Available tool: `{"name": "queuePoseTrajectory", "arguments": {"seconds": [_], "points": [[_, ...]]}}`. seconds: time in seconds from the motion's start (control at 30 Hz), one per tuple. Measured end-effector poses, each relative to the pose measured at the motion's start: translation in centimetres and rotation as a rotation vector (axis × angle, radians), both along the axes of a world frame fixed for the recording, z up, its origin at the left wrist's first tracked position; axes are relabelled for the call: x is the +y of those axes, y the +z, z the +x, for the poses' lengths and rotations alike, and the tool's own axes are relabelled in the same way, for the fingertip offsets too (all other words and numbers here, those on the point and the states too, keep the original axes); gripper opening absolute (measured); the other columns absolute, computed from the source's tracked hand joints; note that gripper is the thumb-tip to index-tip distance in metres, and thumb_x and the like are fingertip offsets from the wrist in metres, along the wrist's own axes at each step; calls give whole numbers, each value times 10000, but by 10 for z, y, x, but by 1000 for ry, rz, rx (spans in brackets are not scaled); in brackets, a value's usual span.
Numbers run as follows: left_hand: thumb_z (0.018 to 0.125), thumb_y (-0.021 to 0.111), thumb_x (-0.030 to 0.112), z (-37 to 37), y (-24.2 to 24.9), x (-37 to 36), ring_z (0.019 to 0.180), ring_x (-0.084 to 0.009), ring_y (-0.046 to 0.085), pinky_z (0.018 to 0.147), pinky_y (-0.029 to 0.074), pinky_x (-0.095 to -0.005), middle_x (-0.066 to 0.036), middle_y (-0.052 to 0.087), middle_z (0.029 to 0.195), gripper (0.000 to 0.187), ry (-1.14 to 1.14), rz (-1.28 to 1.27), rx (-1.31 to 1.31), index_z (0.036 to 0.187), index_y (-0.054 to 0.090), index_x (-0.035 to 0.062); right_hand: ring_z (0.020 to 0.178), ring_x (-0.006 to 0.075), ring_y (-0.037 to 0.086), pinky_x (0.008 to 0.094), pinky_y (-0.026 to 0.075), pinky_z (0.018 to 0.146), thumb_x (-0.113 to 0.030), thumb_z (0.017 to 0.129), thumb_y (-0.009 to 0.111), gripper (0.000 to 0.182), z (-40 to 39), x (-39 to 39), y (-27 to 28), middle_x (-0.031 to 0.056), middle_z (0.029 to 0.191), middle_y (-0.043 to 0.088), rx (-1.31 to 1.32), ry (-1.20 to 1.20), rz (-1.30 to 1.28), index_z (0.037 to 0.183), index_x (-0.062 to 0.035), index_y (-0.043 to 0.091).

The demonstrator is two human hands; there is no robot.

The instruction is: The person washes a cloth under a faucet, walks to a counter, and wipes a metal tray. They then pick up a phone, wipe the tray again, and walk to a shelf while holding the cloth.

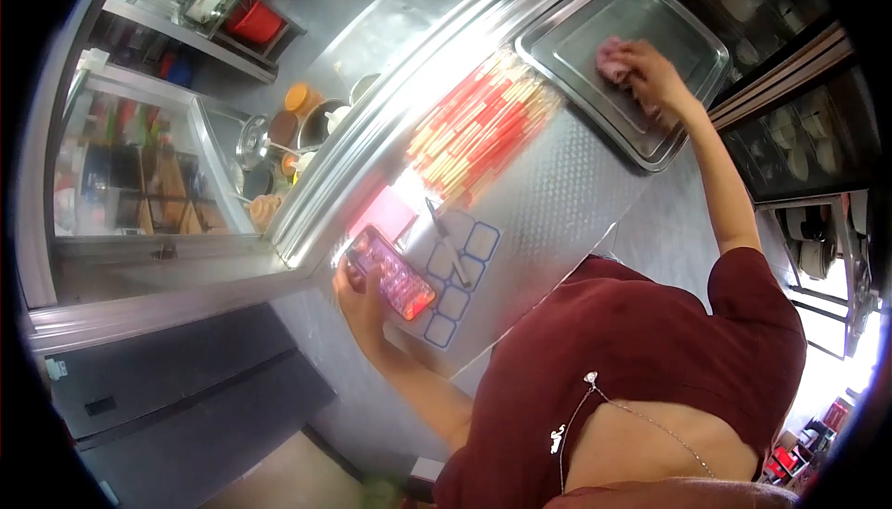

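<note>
The fingers of my right hand (pixel 653 74) are closed around a crumpled, pinkish, soft-looking cloth (pixel 610 61), bunched over the tray floor; blur hides how firmly they press. To work the cloth well, I'd judge, I should spread it flat under the fingertips, press evenly and follow the corners and raised rim, without shoving the tray about.

My left hand (pixel 358 293) grips a dark-edged, rectangular phone with a lit, pink-and-purple screen (pixel 398 272), fingers curled at its left edge and thumb over its face. I cannot tell whether the phone's underside rests on the counter. A steady, light hold would suit it, with the thumb clear of the screen and any damp cloth well away.

Around the right hand lies the shallow, rectangular, silver metal tray (pixel 595 19), at the far right of the textured, grey metal counter (pixel 576 170). Just left of it is a spread of slim red-and-pale sticks (pixel 488 119), blurred. Nearer, beside the phone, a dark-tipped, pale pen (pixel 452 247) lies across a sheet of blue-outlined squares (pixel 452 303), with a flat pink piece (pixel 381 215) on the phone's far side. Beyond, to the left, stands a silver metal window frame (pixel 330 161).
</note>
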State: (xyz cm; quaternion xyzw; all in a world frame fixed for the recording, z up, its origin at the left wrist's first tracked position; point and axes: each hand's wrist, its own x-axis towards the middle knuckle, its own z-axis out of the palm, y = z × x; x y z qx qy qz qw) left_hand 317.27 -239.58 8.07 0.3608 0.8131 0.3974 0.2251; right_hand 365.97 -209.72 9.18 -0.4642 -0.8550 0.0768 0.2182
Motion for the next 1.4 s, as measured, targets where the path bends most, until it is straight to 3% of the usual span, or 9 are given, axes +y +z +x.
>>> {"name": "queuePoseTrajectory", "arguments": {"seconds": [0.2,0.33,0.43,0.53,0.63,0.83,0.93,1.13,1.4], "points": [[734,667,186,1,-1,-1,830,-163,488,760,428,-274,-78,469,952,575,8,23,-28,1217,462,-48,1087,293,484,354,415,904,-68,759,501,347,64,54,-5,83,1189,521,-92,-446,118,1073,-164,611],[728,679,184,7,4,2,835,-167,487,768,427,-281,-79,466,961,586,29,-23,29,1216,459,-53,1089,284,479,351,424,891,-79,739,525,317,29,20,-8,64,1171,529,-62,-314,108,1031,-160,621],[718,694,176,10,10,2,849,-167,486,774,427,-283,-82,465,973,609,36,-42,16,1227,448,-50,1073,330,484,345,397,909,-33,716,538,368,3,-15,4,158,1154,509,24,-60,-1,1080,-65,582],[715,699,173,10,18,-4,867,-171,485,784,426,-286,-87,465,981,634,-82,-14,65,1244,430,-47,1048,331,493,345,400,902,-2,696,541,364,-15,-43,25,159,1120,521,17,30,-153,1056,-29,585],[751,643,132,13,20,-3,863,-158,491,770,430,-274,-78,475,977,583,-90,-37,122,1261,417,-39,1016,328,506,347,402,895,12,680,525,348,-20,-51,41,163,1070,539,96,12,-235,1023,-1,589],[794,523,47,5,7,-8,794,-124,486,719,428,-236,-46,488,948,477,-8,118,-169,1255,432,-33,996,333,518,347,414,860,-23,697,523,323,12,-26,42,171,1049,552,93,-67,-107,1012,-6,591],[779,574,78,4,5,-8,787,-128,481,719,427,-243,-48,487,947,486,16,133,-194,1236,452,-36,1045,321,501,353,419,879,-71,738,531,301,21,-27,31,141,1123,540,-56,-250,20,1029,-73,608],[729,678,160,3,-7,-1,801,-139,486,733,431,-264,-59,492,946,546,21,70,40,1199,485,-39,1077,308,484,354,416,890,-83,736,529,324,21,-30,17,131,1169,516,-92,-218,-2,1050,-112,608],[715,705,186,8,-2,2,824,-135,501,743,438,-255,-78,491,978,560,69,75,-28,1184,493,-35,1130,293,460,347,395,928,-84,736,526,341,25,-30,9,104,1210,505,-85,-253,18,1064,-124,607]]}}
